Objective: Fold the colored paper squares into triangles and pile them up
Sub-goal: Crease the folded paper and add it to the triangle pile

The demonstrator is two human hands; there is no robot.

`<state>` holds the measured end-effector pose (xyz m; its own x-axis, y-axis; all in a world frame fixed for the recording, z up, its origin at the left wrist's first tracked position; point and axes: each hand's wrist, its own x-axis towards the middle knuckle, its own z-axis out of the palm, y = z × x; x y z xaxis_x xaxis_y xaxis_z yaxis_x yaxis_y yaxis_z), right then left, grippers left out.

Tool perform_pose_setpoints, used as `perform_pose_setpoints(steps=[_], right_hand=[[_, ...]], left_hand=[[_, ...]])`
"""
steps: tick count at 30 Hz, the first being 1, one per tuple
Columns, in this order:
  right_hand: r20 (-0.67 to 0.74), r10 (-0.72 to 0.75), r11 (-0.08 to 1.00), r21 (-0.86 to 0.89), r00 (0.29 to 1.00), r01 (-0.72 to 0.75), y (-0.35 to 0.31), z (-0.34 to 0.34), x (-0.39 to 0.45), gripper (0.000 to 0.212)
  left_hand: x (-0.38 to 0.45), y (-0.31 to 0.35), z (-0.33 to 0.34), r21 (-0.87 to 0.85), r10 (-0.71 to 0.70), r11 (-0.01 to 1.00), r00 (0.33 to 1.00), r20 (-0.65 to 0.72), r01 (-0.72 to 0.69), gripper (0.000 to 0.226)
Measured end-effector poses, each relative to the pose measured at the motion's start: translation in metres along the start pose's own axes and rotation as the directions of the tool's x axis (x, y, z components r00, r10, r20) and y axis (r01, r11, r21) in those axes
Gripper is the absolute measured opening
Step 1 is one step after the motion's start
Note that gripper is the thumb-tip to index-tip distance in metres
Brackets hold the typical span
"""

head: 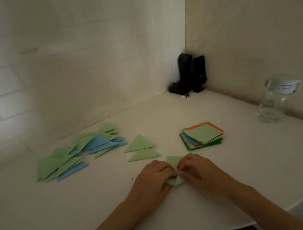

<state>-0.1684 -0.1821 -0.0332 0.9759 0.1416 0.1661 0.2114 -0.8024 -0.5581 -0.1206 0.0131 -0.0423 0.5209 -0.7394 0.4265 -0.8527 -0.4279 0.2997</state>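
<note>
Many folded green and blue triangles (79, 152) lie in a loose heap at the left of the white table (229, 172), near the brick wall. Just right of the heap, two separate green triangles (141, 149) lie flat, one touching the other's lower edge. In front of them, close to the table's near edge, both hands work on one light green paper (173, 171), which is partly folded and mostly hidden beneath them. The left hand (152, 178) has its fingers curled onto the paper's left side; the right hand (193, 168) pinches the right side, fingertips nearly meeting the left's. Beyond the right hand sits a stack of unfolded coloured squares (202, 135), green on top with orange, blue and dark green edges showing. Far right stands a clear lidded jar (275, 100); black speakers (191, 74) occupy the corner.
</note>
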Motion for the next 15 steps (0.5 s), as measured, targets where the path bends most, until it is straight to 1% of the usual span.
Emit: perform_pose_setpoints(steps=[3, 6, 8, 10, 12, 15], right_hand=[[-0.123, -0.037, 0.997, 0.066, 0.992, 0.045, 0.001, 0.000, -0.014, 0.034], [-0.141, -0.070, 0.997, 0.031, 0.988, 0.075, 0.007, -0.002, -0.024, 0.030], [-0.160, -0.052, 0.998, 0.015, 0.986, 0.055, 0.008, 0.000, -0.027, 0.033], [-0.212, -0.015, 1.000, 0.014, 0.977, 0.019, 0.005, 0.003, -0.026, 0.039], [-0.267, 0.032, 0.999, 0.008, 0.963, -0.031, 0.003, 0.007, -0.022, 0.040], [-0.334, 0.085, 0.996, -0.010, 0.939, -0.094, 0.001, 0.012, -0.015, 0.032]], left_hand=[[0.001, 0.001, 0.002, -0.019, -0.039, 0.999, 0.999, -0.036, 0.039, 0.015], [0.003, -0.001, 0.004, -0.062, -0.108, 0.993, 0.992, -0.063, 0.104, 0.019], [0.007, -0.004, 0.005, -0.086, -0.201, 0.977, 0.976, -0.083, 0.193, 0.032], [0.010, -0.006, 0.006, -0.124, -0.299, 0.950, 0.948, -0.105, 0.286, 0.041], [0.011, -0.007, 0.006, -0.150, -0.377, 0.922, 0.918, -0.121, 0.358, 0.038], [0.009, -0.008, 0.009, -0.108, -0.429, 0.903, 0.888, -0.163, 0.416, 0.040]])
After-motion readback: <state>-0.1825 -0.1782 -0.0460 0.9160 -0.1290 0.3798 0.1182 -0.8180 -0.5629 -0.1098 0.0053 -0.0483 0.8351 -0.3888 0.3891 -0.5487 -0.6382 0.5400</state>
